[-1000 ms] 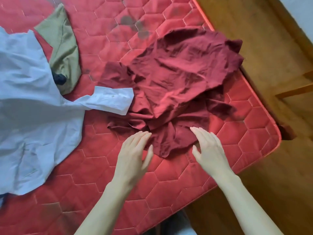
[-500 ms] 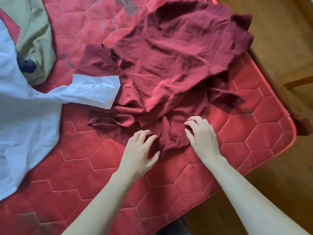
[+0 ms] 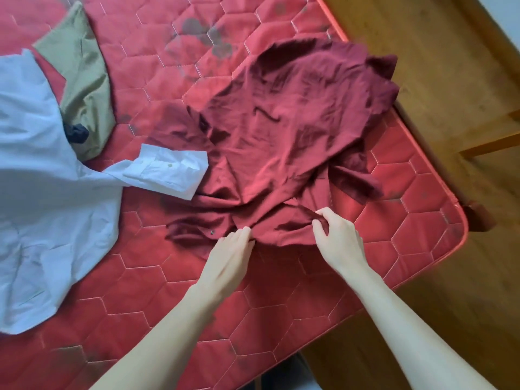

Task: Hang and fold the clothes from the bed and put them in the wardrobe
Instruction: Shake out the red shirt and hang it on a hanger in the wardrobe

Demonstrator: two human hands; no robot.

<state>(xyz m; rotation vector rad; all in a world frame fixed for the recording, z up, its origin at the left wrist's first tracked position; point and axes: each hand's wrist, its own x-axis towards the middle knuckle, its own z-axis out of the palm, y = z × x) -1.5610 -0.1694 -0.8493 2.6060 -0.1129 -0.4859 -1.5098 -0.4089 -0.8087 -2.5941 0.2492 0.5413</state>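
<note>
Maroon shirt [image 3: 284, 142] lies crumpled, its near hem pinched by left hand [image 3: 230, 257] and right hand [image 3: 337, 240].

left hand [image 3: 229, 256]: bare, no rings | right hand [image 3: 342, 240]: bare | forearms: bare to frame edge

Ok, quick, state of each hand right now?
Left hand: pinching the near hem of the crumpled dark red cotton shirt.
Right hand: gripping the same shirt's hem.
</note>
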